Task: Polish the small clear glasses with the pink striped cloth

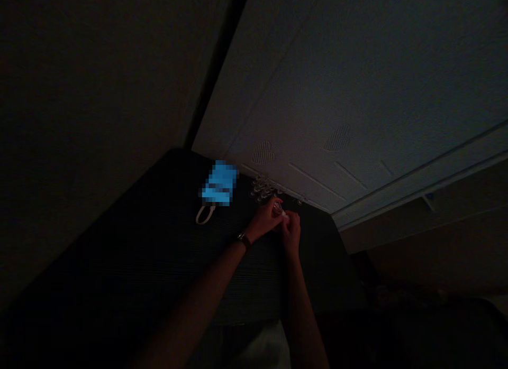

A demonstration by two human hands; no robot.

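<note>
Though the head view is very dim, I can see both my hands meeting near the far edge of the black worktop. My left hand, above the wristwatch, and my right hand close their fingertips on a small pale piece. It sits between them at their far tips, slightly nearer the left. Its long axis I cannot tell. Just beyond lies a cluster of small shiny pieces, and further left a blue object with a white loop.
</note>
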